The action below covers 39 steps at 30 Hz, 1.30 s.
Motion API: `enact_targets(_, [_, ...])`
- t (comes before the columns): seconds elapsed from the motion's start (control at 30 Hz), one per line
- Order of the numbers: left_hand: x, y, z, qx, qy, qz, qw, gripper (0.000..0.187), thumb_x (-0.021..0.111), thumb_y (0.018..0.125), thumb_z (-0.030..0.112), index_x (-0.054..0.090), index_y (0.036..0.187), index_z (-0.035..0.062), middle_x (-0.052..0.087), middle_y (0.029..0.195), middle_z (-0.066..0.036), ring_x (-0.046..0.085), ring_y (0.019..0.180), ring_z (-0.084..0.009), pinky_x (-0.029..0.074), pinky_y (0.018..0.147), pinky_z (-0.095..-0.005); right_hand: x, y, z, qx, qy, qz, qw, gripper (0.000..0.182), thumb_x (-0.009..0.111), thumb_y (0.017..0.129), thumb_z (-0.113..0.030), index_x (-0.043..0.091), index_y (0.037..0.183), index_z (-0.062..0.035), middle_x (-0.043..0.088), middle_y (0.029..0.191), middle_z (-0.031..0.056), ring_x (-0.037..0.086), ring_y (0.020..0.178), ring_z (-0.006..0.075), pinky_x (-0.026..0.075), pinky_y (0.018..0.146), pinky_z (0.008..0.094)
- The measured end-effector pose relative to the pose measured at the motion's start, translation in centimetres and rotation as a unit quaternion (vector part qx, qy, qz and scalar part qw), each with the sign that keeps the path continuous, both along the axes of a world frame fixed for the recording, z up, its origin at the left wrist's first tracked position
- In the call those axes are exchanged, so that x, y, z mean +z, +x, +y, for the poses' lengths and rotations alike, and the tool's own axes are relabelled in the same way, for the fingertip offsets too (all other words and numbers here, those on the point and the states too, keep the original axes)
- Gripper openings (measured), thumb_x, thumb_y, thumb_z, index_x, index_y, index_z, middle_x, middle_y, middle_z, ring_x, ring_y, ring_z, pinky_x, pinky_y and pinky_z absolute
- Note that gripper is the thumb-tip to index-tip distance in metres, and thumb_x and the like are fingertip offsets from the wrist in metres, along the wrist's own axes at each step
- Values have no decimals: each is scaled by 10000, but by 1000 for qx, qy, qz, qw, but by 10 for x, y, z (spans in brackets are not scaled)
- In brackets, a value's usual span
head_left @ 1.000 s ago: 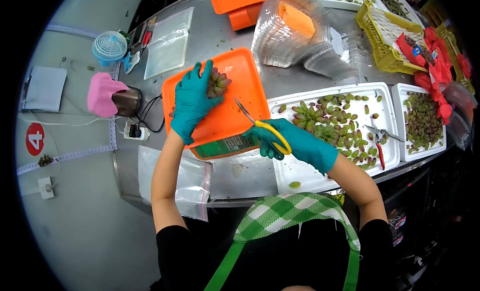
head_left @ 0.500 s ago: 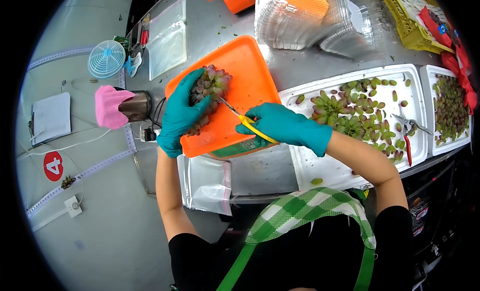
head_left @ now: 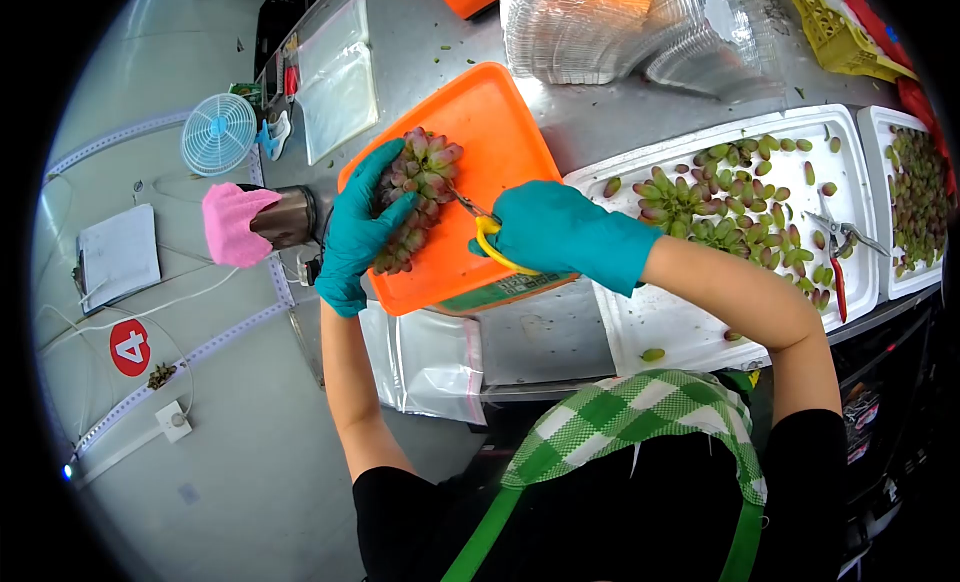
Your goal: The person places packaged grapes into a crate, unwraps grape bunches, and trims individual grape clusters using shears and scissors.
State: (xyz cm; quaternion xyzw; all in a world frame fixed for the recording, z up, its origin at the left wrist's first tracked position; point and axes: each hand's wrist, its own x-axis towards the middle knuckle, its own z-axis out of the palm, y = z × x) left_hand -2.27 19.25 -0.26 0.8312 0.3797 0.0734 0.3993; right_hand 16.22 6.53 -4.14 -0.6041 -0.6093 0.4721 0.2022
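Observation:
In the head view, my gloved left hand (head_left: 362,222) grips a cluster of purple-green succulent rosettes (head_left: 428,172) over an orange tray (head_left: 500,117). Its fingers curl round the cluster's far left side, partly hidden behind the leaves. My right hand (head_left: 560,234), also in a teal glove, is closed on yellow-handled scissors (head_left: 487,244). The scissors' tips reach the right edge of the rosettes, where leaves hide their ends. Right of my hands, a white foam tray (head_left: 625,327) holds green rosettes (head_left: 675,204) and many loose leaves.
Red-handled pruning shears (head_left: 838,272) lie in the foam tray's right part. A second white tray (head_left: 905,282) full of leaves stands beyond it. Clear plastic containers (head_left: 580,42) are stacked at the back. Plastic bags (head_left: 430,357) lie at the table's front edge, and a blue fan (head_left: 218,134) is at left.
The scissors and my right hand have shifted slightly against the rosettes, and the scissor handles have turned more upright. My left hand keeps its hold on the cluster. The whole view has shifted a little.

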Motion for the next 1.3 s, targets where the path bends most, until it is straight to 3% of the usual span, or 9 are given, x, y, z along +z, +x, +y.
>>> enact_targets(0.2, [-2,8,-12,-98,286,44,952,451,571,725,-36,495,1161,50,416,1249,-131,447,1123,-249,358,942,-305,2,11,16,54,-35,-3,998,438,527,788,-466,590,706,-40,576,591,103,570,595,261,438,581,372])
enact_targets(0.4, [-9,7,-14,-101,371,95,918,318,603,714,19,536,1024,24,476,1161,-146,508,1024,-287,418,852,-317,-2,12,26,68,-71,22,995,412,522,795,-453,598,750,-51,581,580,84,578,589,238,449,592,356])
enact_targets(0.5, [-3,16,-17,-79,369,124,918,287,638,691,105,535,945,19,482,1149,-158,511,978,-318,448,780,-344,-8,9,24,50,-33,7,998,395,529,785,-454,608,794,-68,602,651,92,587,634,254,456,612,361])
enact_targets(0.63, [-1,19,-12,-79,335,115,932,340,702,650,146,515,901,12,506,1009,-127,520,878,-280,444,736,-318,-12,3,17,5,15,-29,999,376,539,765,-453,621,820,-90,615,755,111,589,704,285,462,636,376])
enact_targets(0.8, [10,23,4,-104,236,127,958,363,740,607,124,478,831,10,439,797,-69,447,702,-223,410,643,-289,-19,1,14,6,44,3,999,332,530,762,-414,622,790,-97,607,760,121,582,713,300,461,630,388])
enact_targets(1.13, [9,23,24,-131,107,89,982,280,701,626,38,479,796,13,435,807,-62,437,743,-195,389,691,-288,-16,5,12,9,106,1,994,324,513,763,-396,618,752,-89,600,718,118,575,649,305,450,574,408])
enact_targets(1.3, [13,22,22,-133,93,97,982,225,655,669,15,497,829,9,459,890,-73,465,818,-204,395,749,-284,-16,11,3,35,65,-10,997,334,511,765,-387,616,717,-73,591,669,123,573,621,311,446,553,411])
